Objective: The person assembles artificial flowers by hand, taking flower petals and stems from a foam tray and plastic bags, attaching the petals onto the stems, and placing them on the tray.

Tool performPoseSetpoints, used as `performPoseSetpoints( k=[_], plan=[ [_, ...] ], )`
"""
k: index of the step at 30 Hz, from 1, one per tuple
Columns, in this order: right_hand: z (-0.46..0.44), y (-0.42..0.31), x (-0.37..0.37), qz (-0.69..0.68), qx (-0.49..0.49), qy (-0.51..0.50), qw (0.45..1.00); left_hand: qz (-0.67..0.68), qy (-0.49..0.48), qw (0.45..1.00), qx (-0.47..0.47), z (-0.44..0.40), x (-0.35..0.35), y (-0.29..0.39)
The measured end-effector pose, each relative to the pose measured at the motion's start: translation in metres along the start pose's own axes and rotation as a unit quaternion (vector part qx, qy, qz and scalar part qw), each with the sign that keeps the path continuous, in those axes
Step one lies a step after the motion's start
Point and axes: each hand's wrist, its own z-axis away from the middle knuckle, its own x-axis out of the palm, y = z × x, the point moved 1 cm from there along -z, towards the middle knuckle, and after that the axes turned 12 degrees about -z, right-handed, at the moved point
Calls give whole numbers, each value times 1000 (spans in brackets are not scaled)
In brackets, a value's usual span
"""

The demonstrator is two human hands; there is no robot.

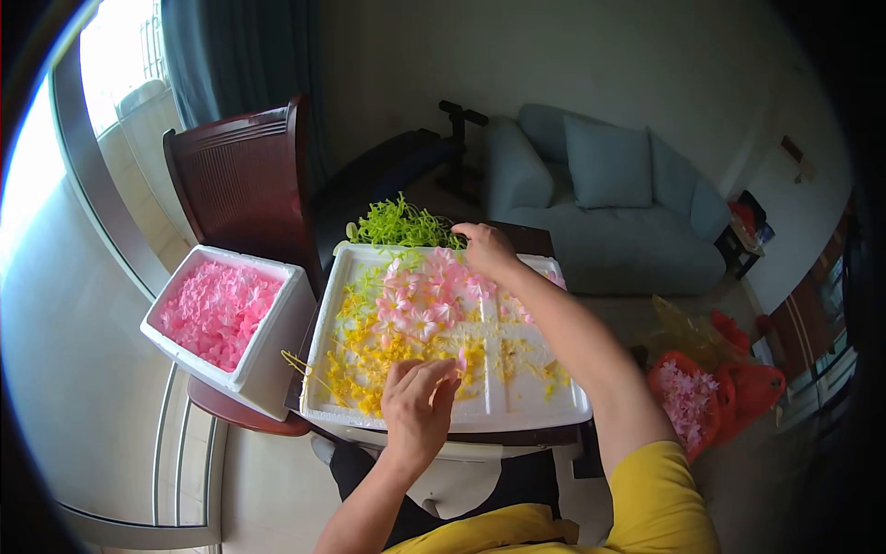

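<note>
My left hand (417, 406) is above the near side of the white foam tray (540, 406), fingers pinched on a small pink flower piece (461, 360). Yellow stamen pieces (369, 365) lie scattered over the tray beneath it. At the far edge, my right hand (486, 249) has its fingers closed at the right side of a heap of green stems (401, 223). Its fingertips are among the stems and partly hidden. Pink artificial flowers (420, 300) are spread across the upper middle of the tray, between my hands.
A white foam box (277, 374) full of pink petals stands left, on a wooden chair (235, 162). On the floor at right is a red container (729, 392) beside pale pink flowers (685, 397). A grey sofa (609, 245) stands behind the table.
</note>
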Motion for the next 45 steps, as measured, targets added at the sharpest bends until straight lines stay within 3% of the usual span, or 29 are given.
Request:
performPoseSetpoints(
  k=[7,12,17,19,21,24,26,28,31,37,45],
  plan=[
    [-21,-10,15,172,21,-110,979,64,24,997,-46,23,-14,-18],
    [-6,-19,-10,158,-78,15,984,101,26,991,-79,25,-14,-17],
    [36,-40,-41,3,-59,98,993,136,23,984,-116,33,-13,-11],
    [60,-40,-48,-27,-81,116,990,288,21,934,-209,34,-13,-5],
    [89,-38,-54,-56,-100,134,984,430,16,852,-299,34,-11,1],
    [139,-44,-56,-130,-95,139,977,480,2,823,-302,35,-5,7],
    [174,-47,-52,-324,8,73,943,526,-9,794,-305,35,0,11],
    [209,-63,-47,-492,78,63,865,539,-30,782,-311,33,3,21],
    [244,-68,-42,-573,113,30,811,585,-63,741,-323,29,8,38],
    [281,-75,-34,-652,147,80,740,624,-135,692,-337,32,21,54],
    [299,-75,-32,-602,100,93,787,630,-210,656,-359,50,27,48]
  ],
)
